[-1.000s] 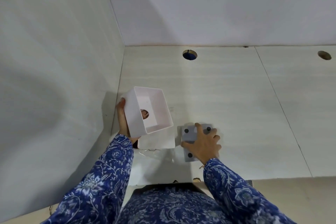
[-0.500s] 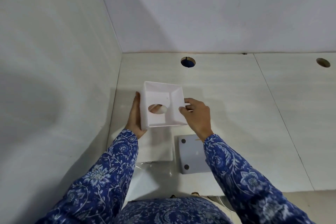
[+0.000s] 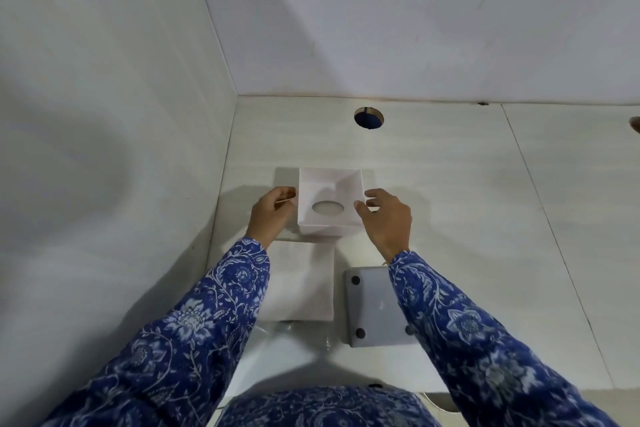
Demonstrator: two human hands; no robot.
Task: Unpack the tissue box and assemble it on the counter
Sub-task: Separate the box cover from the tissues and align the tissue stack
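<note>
So the white square plastic tissue box shell [image 3: 329,204], the one with the oval hole in its face, sits open side up on the pale tiled counter [image 3: 450,218], right between both sets of fingers. The left hand [image 3: 272,215] is at its left wall with fingers curled loosely, tips touching or just about touching the edge; honestly can't tell if there's real grip there. The right hand [image 3: 386,218] is just beside the right wall, fingers spread and relaxed, thumb tip close to the corner, looks let go rather than clamped. Back toward the wrists, under the left sleeve, a flat white paper-looking square [image 3: 304,284] lies on the counter, and under the right sleeve there's a grey square plate with dark round dots at its corners [image 3: 374,305], lying flat. Past the fingertips, further out on the counter, is a round hole with something blue inside [image 3: 369,117].
</note>
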